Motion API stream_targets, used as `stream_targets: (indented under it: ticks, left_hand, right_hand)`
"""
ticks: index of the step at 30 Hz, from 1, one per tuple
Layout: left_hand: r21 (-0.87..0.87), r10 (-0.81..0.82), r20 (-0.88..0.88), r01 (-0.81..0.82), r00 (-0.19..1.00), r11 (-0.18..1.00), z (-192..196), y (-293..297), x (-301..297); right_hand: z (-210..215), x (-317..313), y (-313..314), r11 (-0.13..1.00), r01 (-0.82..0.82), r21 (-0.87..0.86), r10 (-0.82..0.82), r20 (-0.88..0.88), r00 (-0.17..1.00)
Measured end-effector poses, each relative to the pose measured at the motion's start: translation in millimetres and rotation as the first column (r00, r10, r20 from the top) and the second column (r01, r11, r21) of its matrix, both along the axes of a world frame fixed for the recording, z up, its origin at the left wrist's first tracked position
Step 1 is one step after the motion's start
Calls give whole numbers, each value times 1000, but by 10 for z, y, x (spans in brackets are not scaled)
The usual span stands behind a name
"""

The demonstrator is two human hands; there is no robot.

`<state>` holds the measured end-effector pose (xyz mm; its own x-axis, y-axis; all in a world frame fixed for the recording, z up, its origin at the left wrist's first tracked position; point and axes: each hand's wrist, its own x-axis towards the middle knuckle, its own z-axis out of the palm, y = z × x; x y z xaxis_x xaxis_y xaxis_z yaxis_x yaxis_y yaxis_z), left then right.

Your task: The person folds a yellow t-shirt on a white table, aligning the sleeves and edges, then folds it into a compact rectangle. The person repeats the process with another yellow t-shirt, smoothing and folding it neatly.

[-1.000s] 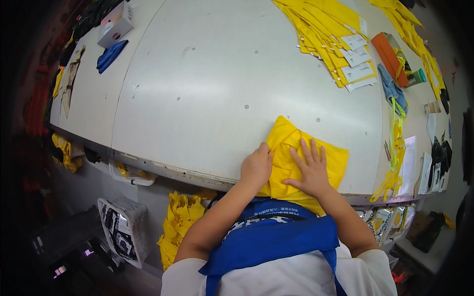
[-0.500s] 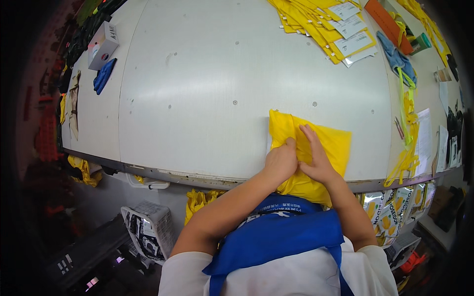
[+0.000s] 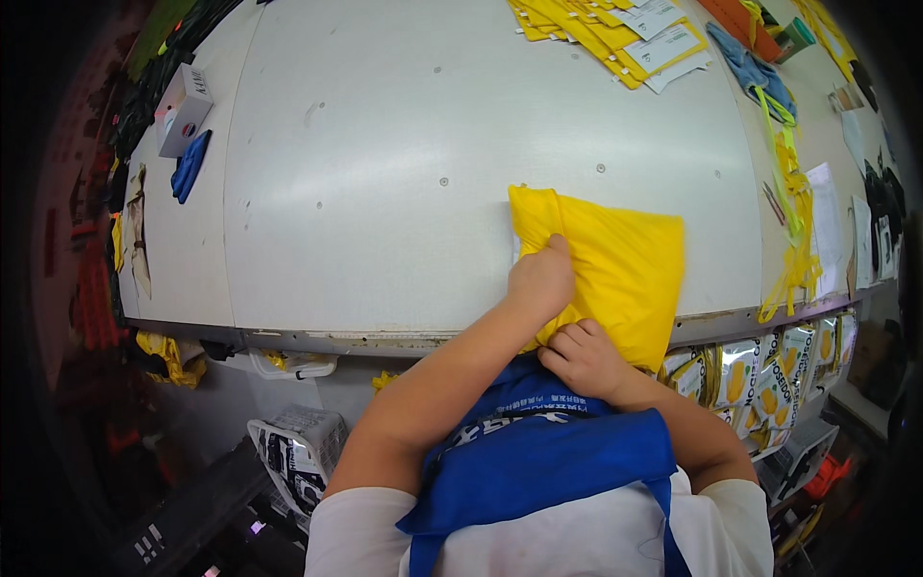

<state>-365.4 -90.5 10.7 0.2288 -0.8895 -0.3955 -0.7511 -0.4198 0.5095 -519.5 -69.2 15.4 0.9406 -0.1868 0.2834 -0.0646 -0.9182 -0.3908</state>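
A folded yellow garment or cloth (image 3: 625, 264) lies over the near edge of the table, its lower part hanging toward my blue apron. Along its left side, my left hand (image 3: 541, 279) is closed on a folded strip, knuckles up. My right hand (image 3: 582, 358) is curled at the near left edge of the cloth, close to the apron, with its fingers bent onto the fabric. A thin white edge (image 3: 516, 245) peeks out beneath the cloth's left side. The fingertips of both hands are partly hidden.
Yellow packets with white cards (image 3: 663, 48) are piled at the far right. Beside them lie blue denim cloth (image 3: 750, 72) and yellow straps (image 3: 793, 231). A white box (image 3: 183, 113) and blue cloth (image 3: 191, 165) sit at left. White baskets (image 3: 300, 452) stand below.
My right hand has moved from the top of the yellow cloth down to its near edge, fingers now curled. The cloth looks flatter. The whole view has shifted slightly.
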Motion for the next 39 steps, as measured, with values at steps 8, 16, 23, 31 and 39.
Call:
stream_targets:
  ticks: [8, 16, 23, 31, 39]
  left_hand:
    - [7, -28, -85, 28, 996, 1000, 133, 99, 77]
    - [-57, 23, -215, -36, 976, 998, 68, 173, 275]
    - [-260, 64, -819, -468, 571, 845, 731, -75, 720]
    - [-67, 153, -896, -465, 418, 883, 817, 202, 627]
    - [290, 276, -955, -520, -107, 803, 1032, 517, 725]
  right_hand:
    - [-115, 69, 239, 982, 173, -76, -172, 17, 985]
    - [9, 173, 288, 935, 354, -7, -352, 68, 933]
    - [695, -80, -335, 355, 354, 865, -551, -112, 827]
    - [1421, -307, -1124, 10, 50, 999, -605, -34, 796]
    - [1119, 134, -527, 458, 417, 785, -422, -221, 879]
